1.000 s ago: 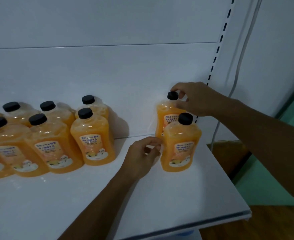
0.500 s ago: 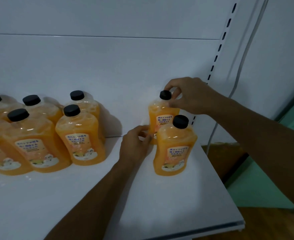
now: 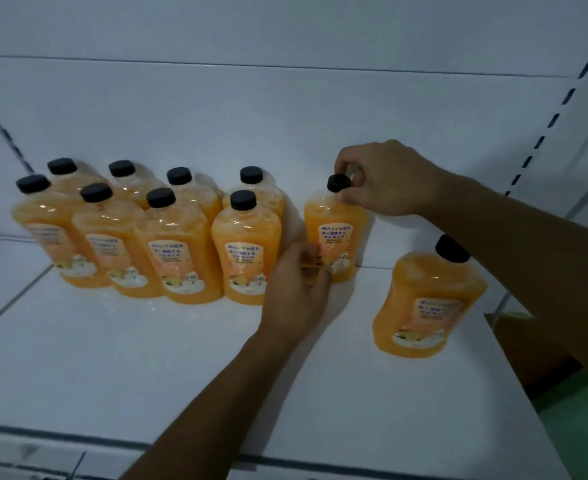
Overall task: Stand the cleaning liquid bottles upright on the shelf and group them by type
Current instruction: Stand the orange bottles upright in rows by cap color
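The held bottle (image 3: 335,237) has travelled to the left: half a second ago it stood directly behind the lone bottle (image 3: 427,303) near the right end of the shelf (image 3: 112,358), and now it is upright close to the right side of the bottle group (image 3: 147,237), with only a small gap to the nearest one. The lone bottle stays behind, well apart to the right of the held bottle and nearer the front edge. I judge that the held bottle is almost joined to its own kind, and the lone bottle is the one remaining to bring over.

The right hand (image 3: 386,181) pinches the black cap (image 3: 338,182) of the held bottle from above, fingers curled round it. The left hand (image 3: 297,292) is at the lower left of the held bottle; its fingers curl against the bottle's side and label, steadying or pushing it (the fingertips are blurred, so how firm this grip is I cannot tell).

All bottles in view are orange with black caps and seem one type. The labels far to the left of the held bottle are smeared by motion. At the left edge of the view an orange scrap is cut off; what it is, I cannot say.
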`<state>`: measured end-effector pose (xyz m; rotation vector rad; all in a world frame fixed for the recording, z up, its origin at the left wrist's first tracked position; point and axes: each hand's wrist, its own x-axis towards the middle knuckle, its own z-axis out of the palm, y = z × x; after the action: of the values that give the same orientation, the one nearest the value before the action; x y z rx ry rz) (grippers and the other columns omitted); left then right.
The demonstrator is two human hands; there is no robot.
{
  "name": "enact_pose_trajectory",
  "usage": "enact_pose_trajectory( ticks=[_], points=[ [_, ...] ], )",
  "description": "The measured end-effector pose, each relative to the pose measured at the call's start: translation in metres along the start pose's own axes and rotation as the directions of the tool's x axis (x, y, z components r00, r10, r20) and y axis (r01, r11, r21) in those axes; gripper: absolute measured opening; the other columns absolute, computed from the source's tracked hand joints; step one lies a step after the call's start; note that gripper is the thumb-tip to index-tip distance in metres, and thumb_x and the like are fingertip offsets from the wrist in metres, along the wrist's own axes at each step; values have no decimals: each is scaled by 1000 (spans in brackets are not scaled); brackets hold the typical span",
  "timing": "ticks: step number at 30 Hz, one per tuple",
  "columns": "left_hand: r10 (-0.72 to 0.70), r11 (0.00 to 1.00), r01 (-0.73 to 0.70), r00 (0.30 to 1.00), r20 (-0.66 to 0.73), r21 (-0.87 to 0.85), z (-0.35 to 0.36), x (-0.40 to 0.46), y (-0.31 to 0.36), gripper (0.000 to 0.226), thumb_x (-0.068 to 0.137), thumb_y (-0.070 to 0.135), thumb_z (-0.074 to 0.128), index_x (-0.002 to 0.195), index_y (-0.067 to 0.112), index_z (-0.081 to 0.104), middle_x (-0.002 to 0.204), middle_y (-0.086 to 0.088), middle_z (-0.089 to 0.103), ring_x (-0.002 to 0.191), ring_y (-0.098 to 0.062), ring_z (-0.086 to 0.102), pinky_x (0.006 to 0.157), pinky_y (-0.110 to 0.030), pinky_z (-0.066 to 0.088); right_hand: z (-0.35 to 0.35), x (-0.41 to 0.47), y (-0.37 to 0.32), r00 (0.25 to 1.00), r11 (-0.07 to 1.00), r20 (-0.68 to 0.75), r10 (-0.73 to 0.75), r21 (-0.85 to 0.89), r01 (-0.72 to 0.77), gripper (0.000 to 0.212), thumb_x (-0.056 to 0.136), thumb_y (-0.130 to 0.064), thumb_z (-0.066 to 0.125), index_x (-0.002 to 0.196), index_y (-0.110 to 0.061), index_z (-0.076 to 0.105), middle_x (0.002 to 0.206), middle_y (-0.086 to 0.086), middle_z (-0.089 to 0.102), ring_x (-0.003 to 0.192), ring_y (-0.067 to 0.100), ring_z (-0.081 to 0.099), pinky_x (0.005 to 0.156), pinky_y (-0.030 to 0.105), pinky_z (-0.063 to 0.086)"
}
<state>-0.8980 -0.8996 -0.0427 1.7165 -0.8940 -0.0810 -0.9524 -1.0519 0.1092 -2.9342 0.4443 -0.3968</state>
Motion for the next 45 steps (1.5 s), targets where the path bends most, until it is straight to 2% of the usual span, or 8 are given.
enact_pose_trajectory(
  ticks=[7,14,20,24,28,37,42,45],
  points=[
    [-13,995,-1,991,133,100,-15,-14,2,46,94,19,57,139,14,46,142,1,49,129,-18,47,106,-40,44,13,17,-22,999,999,-27,-42,11,43,32,85,-39,69,108,-19,59,98,3,63,87,23,59,77,35,49],
    [-51,998,44,964,261,34,-11,-20,4,46,94,41,56,135,21,52,134,7,56,115,-10,57,91,-29,52,6,4,-6,999,997,47,13,71,-17,40,88,-43,66,119,-19,58,99,-5,53,90,17,55,77,29,42],
    [-24,999,42,873,487,-27,20,-25,18,71,73,76,57,132,35,51,126,20,59,110,2,55,82,-16,44,-20,-36,21,989,992,76,125,22,-127,28,87,-47,65,98,-21,66,84,-11,53,86,14,58,72,27,42],
    [-47,998,57,834,549,-2,44,-27,22,52,72,53,76,118,46,53,107,32,61,100,11,57,73,-6,42,-32,-73,37,982,983,78,175,38,-178,32,86,-53,62,92,-22,69,80,-21,50,76,2,52,61,20,37],
    [-53,996,87,838,543,-38,51,-28,20,48,73,45,77,114,47,51,100,35,60,95,12,58,65,-5,44,-37,-100,41,975,973,86,204,88,-212,46,87,-62,53,92,-19,70,83,-16,58,78,3,56,64,22,41],
    [-53,994,10,917,396,111,12,-26,3,55,80,49,70,129,33,51,123,17,63,110,-10,61,91,-40,55,-22,-91,16,981,960,184,62,258,-109,30,78,-48,74,100,-29,66,97,-12,67,82,-2,62,68,19,46],
    [62,917,-91,994,86,387,-26,-28,-12,41,80,50,70,108,26,54,108,6,67,86,-8,59,67,-23,47,7,-61,-6,997,934,71,13,356,-37,26,82,-38,73,103,-25,65,101,-6,67,90,10,64,77,26,50],
    [82,889,-136,987,140,436,-38,-30,-13,30,84,45,69,102,25,55,101,5,68,77,-7,58,65,-20,48,19,-46,-16,1000,913,20,24,407,-30,22,82,-36,74,101,-28,65,102,-4,67,92,11,62,76,22,47]
  ],
)
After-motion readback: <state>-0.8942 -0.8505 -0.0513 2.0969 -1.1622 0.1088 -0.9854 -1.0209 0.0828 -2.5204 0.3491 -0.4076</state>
